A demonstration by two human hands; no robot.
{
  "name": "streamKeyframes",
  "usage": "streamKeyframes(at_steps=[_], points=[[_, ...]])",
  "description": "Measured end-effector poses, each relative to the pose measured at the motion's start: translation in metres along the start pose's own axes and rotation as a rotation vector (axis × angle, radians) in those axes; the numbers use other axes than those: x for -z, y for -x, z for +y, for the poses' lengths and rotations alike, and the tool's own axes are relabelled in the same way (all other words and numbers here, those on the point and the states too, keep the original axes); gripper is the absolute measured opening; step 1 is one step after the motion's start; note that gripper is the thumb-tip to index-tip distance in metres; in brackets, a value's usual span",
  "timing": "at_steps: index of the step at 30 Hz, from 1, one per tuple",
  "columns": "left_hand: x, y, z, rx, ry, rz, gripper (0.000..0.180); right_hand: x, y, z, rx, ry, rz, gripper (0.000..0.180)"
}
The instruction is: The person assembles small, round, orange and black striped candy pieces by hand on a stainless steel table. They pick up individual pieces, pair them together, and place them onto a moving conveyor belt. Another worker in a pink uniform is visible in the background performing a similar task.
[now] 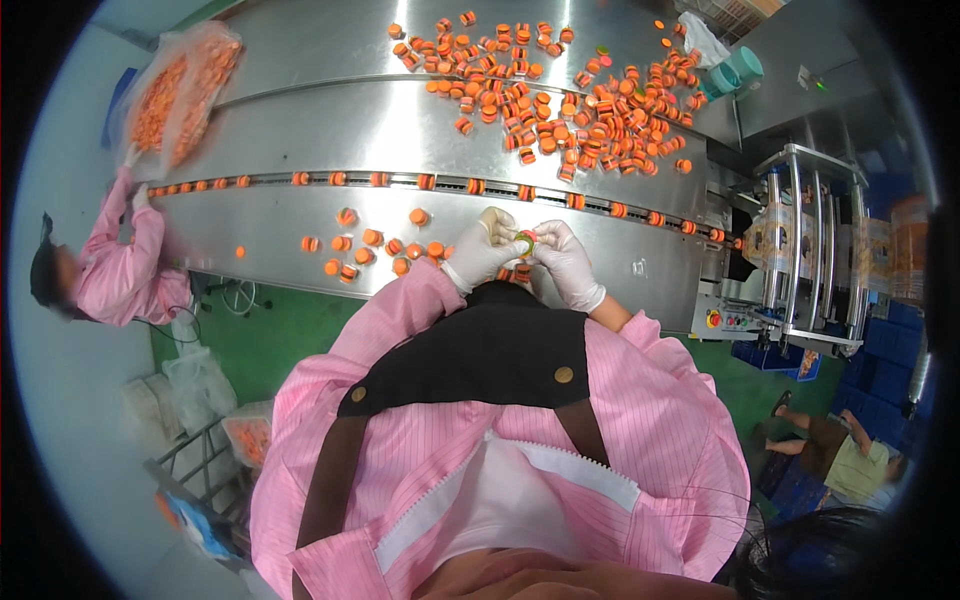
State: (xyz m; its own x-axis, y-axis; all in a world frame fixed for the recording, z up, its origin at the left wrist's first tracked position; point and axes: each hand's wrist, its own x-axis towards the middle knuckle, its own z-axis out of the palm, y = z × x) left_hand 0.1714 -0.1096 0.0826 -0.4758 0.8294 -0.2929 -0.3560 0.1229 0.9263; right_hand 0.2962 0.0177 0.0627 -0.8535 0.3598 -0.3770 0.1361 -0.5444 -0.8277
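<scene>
Nearest is the wearer's pink pinstriped jacket (pixel 330 420), crossed by a black bib apron (pixel 470 350). Just past the apron at twelve o'clock, the white-gloved left hand (pixel 480 250) and white-gloved right hand (pixel 567 262) come close together, fingers bent and narrow, pinching a small round green-and-pink piece (pixel 525 242) between their fingertips. Its green rim shows to the camera; its long axis cannot be told. It is over a long silver steel tabletop (pixel 640 300), close to the near edge.

From the hands, squat orange cylinders (pixel 373 237) lie scattered at nine o'clock; steel opens out at three o'clock toward a silver-framed machine (pixel 800 335). The print on its roll of film (pixel 908 245) is too small to read. Beyond, a narrow conveyor channel (pixel 452 184) runs lengthwise from ten to three o'clock, carrying spaced orange pieces. A loose orange heap (pixel 620 125) spreads at one o'clock. Toward nine o'clock, a pink-jacketed co-worker (pixel 120 270) reaches to a large clear plastic bag (pixel 187 110) of orange pieces.
</scene>
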Motion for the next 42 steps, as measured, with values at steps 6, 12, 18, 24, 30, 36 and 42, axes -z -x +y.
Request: streamKeyframes(at_steps=[6,12,18,24,30,36,42], points=[[-0.001,0.001,0.010,0.134,-0.082,-0.021,0.018,-0.001,0.008,-0.012,-0.118,-0.262,-0.140,0.026],[-0.001,-0.011,-0.020,0.095,0.016,-0.102,0.018,0.006,0.010,0.000,-0.045,-0.202,-0.106,0.026],[-0.010,-0.041,-0.019,0.131,-0.128,-0.083,0.023,0.056,0.008,0.022,-0.032,-0.244,0.048,0.026],[-0.009,-0.073,-0.037,-0.242,-1.118,-0.272,0.050,0.112,0.031,0.025,0.052,-0.407,0.349,0.027],[-0.048,-0.090,-0.046,-0.419,-1.358,-0.592,0.049,0.119,0.035,0.041,0.071,-0.379,0.464,0.028],[-0.050,-0.107,-0.077,-0.351,-1.667,-0.923,0.023,0.131,0.039,0.047,0.101,-0.456,0.406,0.026],[-0.054,-0.102,-0.074,-0.061,-1.165,-0.529,0.014,0.103,0.034,0.031,0.234,-0.180,0.282,0.029]])
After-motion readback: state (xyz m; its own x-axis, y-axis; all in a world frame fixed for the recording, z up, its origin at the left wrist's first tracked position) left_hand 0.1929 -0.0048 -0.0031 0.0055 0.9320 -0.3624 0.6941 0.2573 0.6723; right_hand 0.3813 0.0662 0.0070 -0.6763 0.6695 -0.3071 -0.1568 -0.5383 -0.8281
